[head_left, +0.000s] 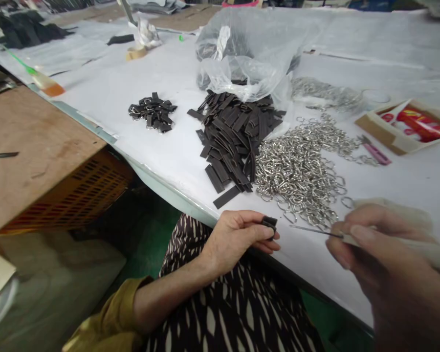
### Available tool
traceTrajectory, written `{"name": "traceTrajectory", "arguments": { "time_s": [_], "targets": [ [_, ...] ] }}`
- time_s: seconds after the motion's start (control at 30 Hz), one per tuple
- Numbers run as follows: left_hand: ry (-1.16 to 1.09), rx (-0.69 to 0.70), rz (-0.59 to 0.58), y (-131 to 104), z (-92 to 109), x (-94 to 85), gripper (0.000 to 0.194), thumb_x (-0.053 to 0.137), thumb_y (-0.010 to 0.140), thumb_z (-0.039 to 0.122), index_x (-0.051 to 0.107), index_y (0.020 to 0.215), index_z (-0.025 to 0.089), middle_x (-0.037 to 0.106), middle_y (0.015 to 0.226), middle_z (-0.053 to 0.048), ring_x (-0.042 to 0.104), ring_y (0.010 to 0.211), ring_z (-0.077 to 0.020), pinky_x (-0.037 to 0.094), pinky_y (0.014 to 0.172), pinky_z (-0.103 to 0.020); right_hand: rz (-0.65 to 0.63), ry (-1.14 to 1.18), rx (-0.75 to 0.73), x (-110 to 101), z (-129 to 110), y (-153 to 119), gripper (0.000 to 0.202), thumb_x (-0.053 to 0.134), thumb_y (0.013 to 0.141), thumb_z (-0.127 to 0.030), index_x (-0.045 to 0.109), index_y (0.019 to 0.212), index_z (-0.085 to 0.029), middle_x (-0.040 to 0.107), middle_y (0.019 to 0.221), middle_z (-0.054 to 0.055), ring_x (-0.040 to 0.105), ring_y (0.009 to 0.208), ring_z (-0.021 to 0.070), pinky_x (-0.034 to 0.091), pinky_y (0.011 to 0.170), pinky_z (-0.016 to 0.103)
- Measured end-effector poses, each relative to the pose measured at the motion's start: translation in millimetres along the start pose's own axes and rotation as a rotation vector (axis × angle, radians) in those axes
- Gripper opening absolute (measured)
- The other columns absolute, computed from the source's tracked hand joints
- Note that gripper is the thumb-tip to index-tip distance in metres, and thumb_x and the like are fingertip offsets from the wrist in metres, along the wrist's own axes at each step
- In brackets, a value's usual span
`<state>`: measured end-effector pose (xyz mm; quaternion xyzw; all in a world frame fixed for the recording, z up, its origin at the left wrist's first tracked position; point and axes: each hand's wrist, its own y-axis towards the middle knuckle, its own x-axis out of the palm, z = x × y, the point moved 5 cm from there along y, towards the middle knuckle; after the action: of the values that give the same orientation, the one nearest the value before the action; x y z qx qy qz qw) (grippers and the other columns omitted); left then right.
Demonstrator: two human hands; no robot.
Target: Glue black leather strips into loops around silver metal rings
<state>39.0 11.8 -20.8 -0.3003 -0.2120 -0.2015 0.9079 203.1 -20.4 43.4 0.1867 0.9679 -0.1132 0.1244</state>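
Note:
My left hand (238, 234) pinches a small folded black strip (269, 224) at the table's near edge. My right hand (381, 249) grips a white glue bottle with a thin metal nozzle (311, 230), its tip pointing at the folded strip and a short way from it. Beyond my hands lie a heap of flat black strips (234, 137) and a heap of silver metal D-rings (300, 166). A small pile of black strips with rings fitted (153, 112) sits farther left.
A clear plastic bag (249, 49) holding more strips stands behind the heap. A cardboard box with red items (407, 127) and pink snips (376, 152) lie at right. An orange crate (80, 190) under a wooden board (25, 146) is at left.

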Motion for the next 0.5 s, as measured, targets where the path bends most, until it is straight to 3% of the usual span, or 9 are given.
{"name": "traceTrajectory", "arguments": {
  "time_s": [0.23, 0.5],
  "targets": [
    [-0.030, -0.022, -0.043, -2, 2, -2.0, 0.016, 0.068, 0.067, 0.021, 0.068, 0.077, 0.009, 0.068, 0.075, -0.006, 0.065, 0.062, -0.0136, 0.052, 0.065, -0.024, -0.076, -0.132, -0.080, 18, -9, 6, 0.020, 0.062, 0.069, -0.033, 0.054, 0.054, -0.023, 0.047, 0.044, -0.001, 0.039, 0.041, 0.0114, 0.026, 0.032, 0.020],
    [-0.028, -0.039, -0.047, -2, 1, -4.4, 0.019, 0.069, 0.066, 0.024, 0.068, 0.078, 0.009, 0.067, 0.073, -0.006, 0.064, 0.061, -0.0129, 0.052, 0.063, -0.024, -0.182, -0.071, 0.162, 32, 2, 3, 0.024, 0.059, 0.075, -0.034, 0.050, 0.058, -0.020, 0.048, 0.051, -0.001, 0.037, 0.050, 0.0104, 0.027, 0.042, 0.019]
  ]
}}
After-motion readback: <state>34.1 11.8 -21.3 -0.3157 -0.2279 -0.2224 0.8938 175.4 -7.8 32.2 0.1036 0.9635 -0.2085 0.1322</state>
